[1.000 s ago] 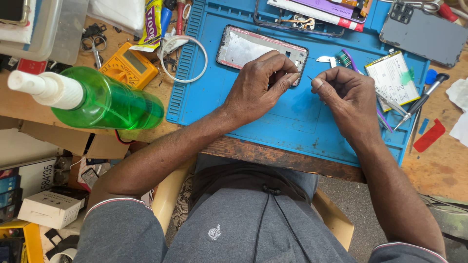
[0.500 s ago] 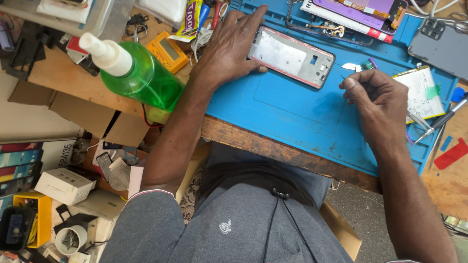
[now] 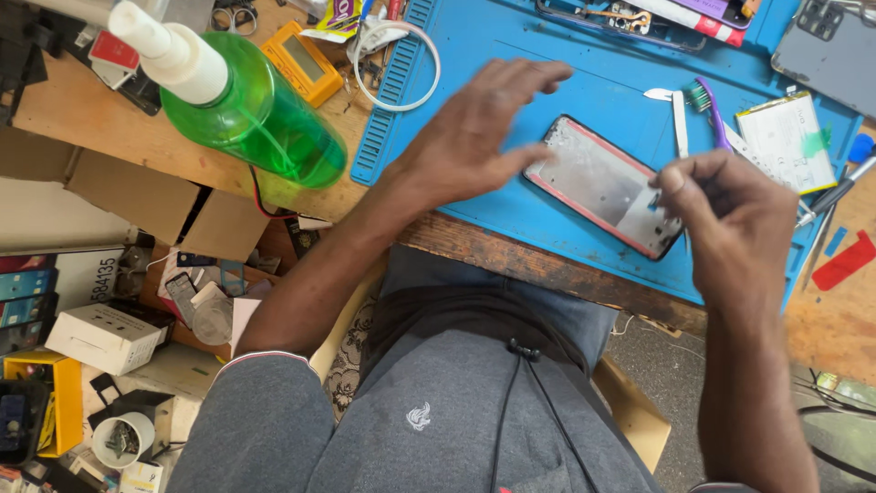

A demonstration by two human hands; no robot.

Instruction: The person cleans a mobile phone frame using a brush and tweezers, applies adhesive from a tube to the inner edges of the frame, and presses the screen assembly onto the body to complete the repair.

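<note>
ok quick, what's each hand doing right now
Left hand: open, fingers spread, over the phone frame, holding nothing.
Right hand: fingers pinched closed at the frame's edge; what it holds cannot be told.

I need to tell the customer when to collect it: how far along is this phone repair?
Midway at best. Done: the phone frame lies opened and stripped on the blue mat, its battery set aside. In hand: the right hand pinches something too small to identify at the frame's lower end; the left hand hovers open, blurred. Left: the battery and grey back cover are not yet refitted.
</note>
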